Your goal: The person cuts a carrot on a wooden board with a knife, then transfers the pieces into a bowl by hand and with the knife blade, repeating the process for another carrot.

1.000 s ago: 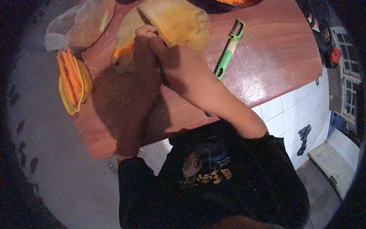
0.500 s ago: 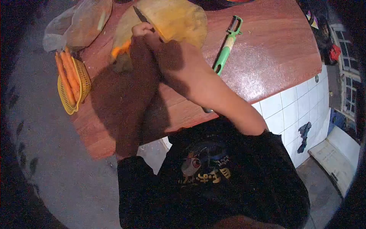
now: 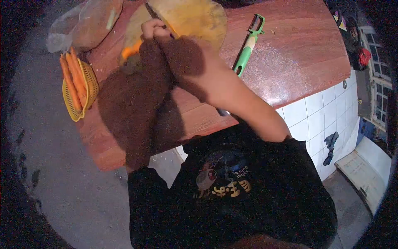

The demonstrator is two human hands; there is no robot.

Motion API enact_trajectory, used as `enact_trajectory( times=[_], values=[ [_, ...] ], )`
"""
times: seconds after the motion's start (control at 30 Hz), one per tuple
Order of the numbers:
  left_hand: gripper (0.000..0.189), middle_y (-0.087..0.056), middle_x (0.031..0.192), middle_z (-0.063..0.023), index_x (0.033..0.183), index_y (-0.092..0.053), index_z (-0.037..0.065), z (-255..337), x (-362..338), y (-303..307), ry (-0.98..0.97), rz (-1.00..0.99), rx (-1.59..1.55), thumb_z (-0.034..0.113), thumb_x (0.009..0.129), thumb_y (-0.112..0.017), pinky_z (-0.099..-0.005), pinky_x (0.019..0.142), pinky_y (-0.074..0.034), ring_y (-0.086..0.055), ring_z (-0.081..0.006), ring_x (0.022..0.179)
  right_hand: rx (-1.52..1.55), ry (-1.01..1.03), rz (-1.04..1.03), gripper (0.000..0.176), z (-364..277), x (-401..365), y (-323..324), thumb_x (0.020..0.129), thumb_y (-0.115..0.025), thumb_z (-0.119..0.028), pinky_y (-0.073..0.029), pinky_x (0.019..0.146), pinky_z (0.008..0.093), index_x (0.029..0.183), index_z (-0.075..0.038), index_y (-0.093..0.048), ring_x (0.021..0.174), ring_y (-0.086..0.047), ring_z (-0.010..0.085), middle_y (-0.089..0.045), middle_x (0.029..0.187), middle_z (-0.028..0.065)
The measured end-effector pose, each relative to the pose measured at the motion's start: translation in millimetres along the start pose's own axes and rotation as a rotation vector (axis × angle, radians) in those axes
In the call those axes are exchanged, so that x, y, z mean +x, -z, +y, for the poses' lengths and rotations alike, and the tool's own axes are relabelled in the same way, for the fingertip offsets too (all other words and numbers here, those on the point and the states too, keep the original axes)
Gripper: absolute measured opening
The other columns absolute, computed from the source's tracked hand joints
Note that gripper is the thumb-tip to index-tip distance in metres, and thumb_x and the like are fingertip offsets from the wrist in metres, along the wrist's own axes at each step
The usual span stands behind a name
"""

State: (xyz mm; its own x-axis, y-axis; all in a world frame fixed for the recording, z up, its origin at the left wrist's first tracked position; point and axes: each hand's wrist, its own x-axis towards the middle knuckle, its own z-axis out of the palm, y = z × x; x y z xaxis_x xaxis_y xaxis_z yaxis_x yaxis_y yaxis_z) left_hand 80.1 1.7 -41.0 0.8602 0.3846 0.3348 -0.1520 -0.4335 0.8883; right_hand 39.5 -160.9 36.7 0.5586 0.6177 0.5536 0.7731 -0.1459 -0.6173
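Note:
At the top of the head view, my right hand (image 3: pixel 162 33) is closed on a knife, whose dark blade (image 3: pixel 153 11) points up and to the left over a round wooden cutting board (image 3: pixel 192 18). My left hand (image 3: pixel 150 46), deep in shadow, crosses close against the right one. It looks closed on a carrot (image 3: pixel 132 50), whose orange end sticks out to the left; its fingers are partly hidden. A strip of orange (image 3: pixel 172 31) shows just right of the blade.
A yellow basket (image 3: pixel 91 83) with several carrots (image 3: pixel 75 79) stands at the table's left edge, below a clear plastic bag (image 3: pixel 93 23). A green peeler (image 3: pixel 248 47) lies right of the board on the reddish wooden table (image 3: pixel 302 37). White tiles (image 3: pixel 309 120) face its side.
The knife and both hands have shifted slightly upward, and more of the fingers shows beside the blade. The whole view has moved a little; the basket and peeler stay in place.

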Motion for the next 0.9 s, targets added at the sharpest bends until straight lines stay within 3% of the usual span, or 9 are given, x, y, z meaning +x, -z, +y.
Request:
enact_trajectory(
  times=[0.03, 0.13, 0.3, 0.33, 0.37, 0.43, 0.67, 0.73, 0.9],
  values=[
    [0.025, -0.056, 0.099, -0.0081, 0.112, -0.052, 0.003, 2, -5, -5, -0.005, -0.002, -0.003, 0.025, 0.102, -0.044, -0.0335, 0.075, -0.047, -0.055, -0.0184, 0.085, 0.071, -0.094, -0.092, 0.045, -3, 4, 5, 0.088, -0.059, -0.012, -0.050, 0.068, 0.0507, 0.131, 0.000, -0.049, 0.081, -0.064, 0.0470, -0.064, 0.087, 0.0258],
    [0.026, -0.056, 0.099, -0.0081, 0.112, -0.052, 0.003, 1, -6, -4, 0.008, 0.008, -0.023, 0.025, 0.103, -0.043, -0.0335, 0.075, -0.047, -0.055, -0.0184, 0.085, 0.048, -0.188, -0.042, 0.038, 2, 6, -3, 0.091, -0.057, -0.012, -0.050, 0.067, 0.0512, 0.127, -0.002, -0.052, 0.079, -0.064, 0.0469, -0.065, 0.085, 0.0251],
    [0.026, -0.056, 0.099, -0.0081, 0.112, -0.052, 0.003, 7, -9, 1, 0.028, 0.019, -0.032, 0.026, 0.103, -0.043, -0.0335, 0.075, -0.047, -0.055, -0.0185, 0.085, 0.052, -0.121, -0.002, 0.036, -7, 15, 8, 0.090, -0.058, -0.013, -0.051, 0.068, 0.0518, 0.124, -0.003, -0.052, 0.080, -0.065, 0.0462, -0.066, 0.084, 0.0250],
    [0.026, -0.056, 0.099, -0.0081, 0.112, -0.052, 0.003, 82, -112, 67, 0.036, 0.026, -0.035, 0.026, 0.103, -0.043, -0.0336, 0.075, -0.047, -0.055, -0.0185, 0.085, -0.034, -0.141, -0.029, 0.038, -11, 14, 8, 0.089, -0.060, -0.014, -0.051, 0.068, 0.0519, 0.124, -0.003, -0.052, 0.081, -0.066, 0.0461, -0.066, 0.084, 0.0250],
    [0.026, -0.056, 0.099, -0.0082, 0.112, -0.052, 0.003, 8, -20, 9, 0.053, 0.026, -0.035, 0.026, 0.103, -0.043, -0.0336, 0.075, -0.047, -0.055, -0.0185, 0.085, -0.029, -0.148, -0.036, 0.038, -9, 12, 5, 0.089, -0.060, -0.014, -0.051, 0.068, 0.0519, 0.124, -0.003, -0.052, 0.081, -0.066, 0.0461, -0.066, 0.084, 0.0250],
    [0.026, -0.056, 0.099, -0.0082, 0.112, -0.052, 0.003, 10, -24, 11, 0.073, 0.026, -0.038, 0.026, 0.103, -0.043, -0.0336, 0.075, -0.047, -0.055, -0.0186, 0.085, 0.011, -0.183, -0.100, 0.047, -1, 13, -1, 0.084, -0.066, -0.013, -0.051, 0.069, 0.0524, 0.126, -0.004, -0.048, 0.082, -0.066, 0.0463, -0.066, 0.083, 0.0251],
    [0.027, -0.057, 0.099, -0.0082, 0.112, -0.053, 0.003, 9, -21, 11, 0.111, 0.027, -0.056, 0.027, 0.103, -0.042, -0.0336, 0.075, -0.047, -0.056, -0.0187, 0.085, 0.047, -0.101, -0.001, 0.042, -4, 15, 3, 0.086, -0.063, -0.011, -0.053, 0.066, 0.0503, 0.124, -0.003, -0.046, 0.077, -0.067, 0.0446, -0.065, 0.079, 0.0266],
    [0.027, -0.057, 0.099, -0.0083, 0.112, -0.053, 0.003, 8, -2, 2, 0.110, 0.027, -0.060, 0.027, 0.103, -0.042, -0.0337, 0.075, -0.047, -0.056, -0.0187, 0.085, 0.033, -0.182, -0.118, 0.042, -11, 20, 12, 0.087, -0.062, -0.012, -0.053, 0.062, 0.0489, 0.125, -0.003, -0.046, 0.074, -0.067, 0.0447, -0.065, 0.079, 0.0265],
    [0.028, -0.057, 0.099, -0.0083, 0.112, -0.053, 0.004, 11, -33, 22, 0.147, 0.035, -0.063, 0.028, 0.103, -0.042, -0.0337, 0.075, -0.047, -0.056, -0.0188, 0.085, 0.022, -0.157, -0.060, 0.043, 0, 14, -10, 0.087, -0.062, -0.012, -0.053, 0.063, 0.0498, 0.125, -0.002, -0.045, 0.074, -0.067, 0.0452, -0.065, 0.077, 0.0265]
  ],
)
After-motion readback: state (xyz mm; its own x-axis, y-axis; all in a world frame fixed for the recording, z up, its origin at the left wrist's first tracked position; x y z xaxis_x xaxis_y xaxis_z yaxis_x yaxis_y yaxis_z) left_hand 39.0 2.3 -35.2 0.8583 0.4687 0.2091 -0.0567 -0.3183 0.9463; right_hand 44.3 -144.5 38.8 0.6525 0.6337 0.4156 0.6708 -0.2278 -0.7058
